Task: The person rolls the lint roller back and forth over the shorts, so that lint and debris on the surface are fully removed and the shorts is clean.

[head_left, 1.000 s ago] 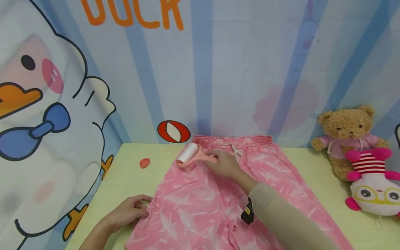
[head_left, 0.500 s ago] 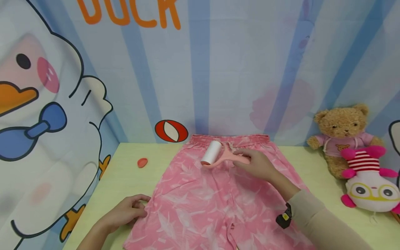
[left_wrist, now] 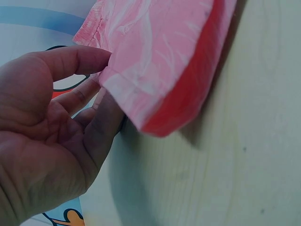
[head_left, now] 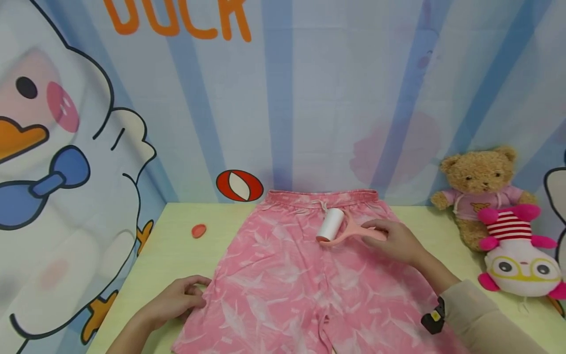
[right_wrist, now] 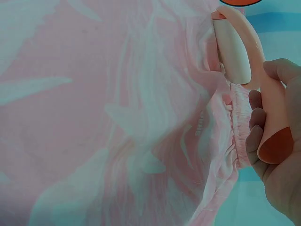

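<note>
Over the last second, the roller (head_left: 331, 225) has been drawn across the upper front of the pink shorts (head_left: 261, 275), from near their left side, past the middle, to a spot just below and to the right of the drawstring (head_left: 324, 205). Its handle is gripped in the right hand (head_left: 396, 242), with the fingers and thumb wrapped round it, as is shown from the right wrist; the whole right arm has been carried rightward with it. The white cylinder is seen lying against the cloth below the waistband (head_left: 353, 196), though how hard it is pressed cannot be told. The left hand (head_left: 171, 299) has been kept at the left leg's edge, where the fabric is pinched between thumb and fingers and is held a little off the tabletop (head_left: 172, 255). No clear shift of the shorts is noticed, so the cloth seems to be steadied well enough while the roller is moved. From this, a sideways pass may be judged to be partly made: the left and middle of the upper front have been crossed, while the far right side is not yet reached. The small red oval piece (head_left: 199, 230) has been left untouched beside the shorts.
</note>
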{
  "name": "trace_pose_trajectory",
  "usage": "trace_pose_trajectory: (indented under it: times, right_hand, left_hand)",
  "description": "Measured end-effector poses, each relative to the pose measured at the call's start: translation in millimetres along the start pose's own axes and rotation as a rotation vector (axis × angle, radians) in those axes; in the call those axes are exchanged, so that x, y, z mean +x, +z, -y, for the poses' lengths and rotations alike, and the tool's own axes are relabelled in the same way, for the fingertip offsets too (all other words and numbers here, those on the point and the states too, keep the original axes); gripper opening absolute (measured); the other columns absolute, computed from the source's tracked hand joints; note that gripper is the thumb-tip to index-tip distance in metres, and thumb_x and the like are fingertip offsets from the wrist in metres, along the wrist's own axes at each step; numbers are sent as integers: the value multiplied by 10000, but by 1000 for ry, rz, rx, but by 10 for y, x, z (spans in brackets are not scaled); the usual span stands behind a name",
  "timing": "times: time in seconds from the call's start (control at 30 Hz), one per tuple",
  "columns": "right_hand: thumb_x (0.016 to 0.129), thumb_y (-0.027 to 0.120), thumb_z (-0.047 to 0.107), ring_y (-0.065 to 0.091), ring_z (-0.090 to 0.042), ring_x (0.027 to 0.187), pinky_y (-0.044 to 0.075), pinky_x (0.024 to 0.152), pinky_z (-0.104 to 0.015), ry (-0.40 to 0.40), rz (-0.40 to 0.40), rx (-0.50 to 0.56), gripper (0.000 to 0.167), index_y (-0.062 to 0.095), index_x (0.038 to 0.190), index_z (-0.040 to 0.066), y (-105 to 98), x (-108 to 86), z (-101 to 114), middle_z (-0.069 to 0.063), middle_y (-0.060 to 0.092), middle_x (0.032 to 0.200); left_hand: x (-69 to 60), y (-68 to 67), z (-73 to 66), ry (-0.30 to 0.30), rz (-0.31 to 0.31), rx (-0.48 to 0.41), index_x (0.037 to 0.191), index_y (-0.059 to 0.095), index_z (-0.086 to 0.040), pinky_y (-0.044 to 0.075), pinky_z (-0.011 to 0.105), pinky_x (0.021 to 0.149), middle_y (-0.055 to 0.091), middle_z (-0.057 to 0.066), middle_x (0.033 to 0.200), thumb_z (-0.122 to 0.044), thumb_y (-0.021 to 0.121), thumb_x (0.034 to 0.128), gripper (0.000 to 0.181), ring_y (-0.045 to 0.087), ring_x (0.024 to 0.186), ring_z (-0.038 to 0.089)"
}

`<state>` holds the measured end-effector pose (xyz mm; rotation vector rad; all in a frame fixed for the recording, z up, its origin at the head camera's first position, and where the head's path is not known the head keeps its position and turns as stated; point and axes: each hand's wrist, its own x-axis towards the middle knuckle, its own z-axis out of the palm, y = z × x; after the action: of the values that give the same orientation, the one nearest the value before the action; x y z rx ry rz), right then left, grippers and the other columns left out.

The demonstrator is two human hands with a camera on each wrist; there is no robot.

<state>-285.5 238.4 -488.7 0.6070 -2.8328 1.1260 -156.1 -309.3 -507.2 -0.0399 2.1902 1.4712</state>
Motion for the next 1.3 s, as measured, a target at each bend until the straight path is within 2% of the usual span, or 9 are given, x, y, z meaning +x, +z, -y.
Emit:
trace_pose_trajectory:
  times: [0.3,0.43,0.57,0.83,1.03,1.1,1.3]
  right_hand:
    - [938,782,364,563,-159,734,456,695,-380,-32,-14,-95,345,756,1236,194,102,71,-45,17,725,984]
    - [940,773,396,659,-221,910,511,778,-452,-15,-4,-117,390,753,1274,195,47,55,-61,-48,746,1121]
    - [940,764,429,672,-299,1071,527,857,-532,8,6,-114,442,742,1304,178,-74,-16,-139,-94,726,1226]
    - [960,734,445,595,-192,822,452,717,-413,36,26,-144,469,734,1311,133,-399,-180,-336,-123,733,1156]
    - [976,714,441,619,-188,835,463,686,-388,49,55,-183,486,721,1325,102,-669,-304,-420,-170,722,1197]
    - [984,702,441,637,-166,851,473,678,-373,50,75,-196,482,721,1321,96,-755,-346,-428,-154,728,1186]
    - [989,706,398,569,-113,664,454,611,-332,85,138,-180,461,711,1317,74,-986,-479,-442,-25,738,1004]
  left_hand:
    - [8,-11,21,-7,-6,9,1380,549,42,485,301,594,633,92,875,-78,705,915,505,575,656,173]
    - [26,-6,33,-10,-10,12,1377,554,37,484,306,599,632,92,875,-81,711,913,504,574,663,181]
    - [43,-6,40,-5,-3,8,1378,555,38,487,306,601,633,90,872,-81,712,913,505,577,663,181]
    - [26,-25,27,-1,3,12,1379,551,44,474,298,596,631,87,865,-77,711,915,506,559,655,175]
    - [21,-23,14,-9,1,24,1377,555,42,476,300,603,630,88,863,-80,710,918,499,561,654,181]
    - [20,-22,13,-12,-3,25,1375,557,40,473,300,602,627,86,859,-75,710,915,498,558,654,180]
    - [16,-18,-4,-15,-5,25,1370,558,41,477,302,611,626,83,859,-65,708,910,496,561,668,179]
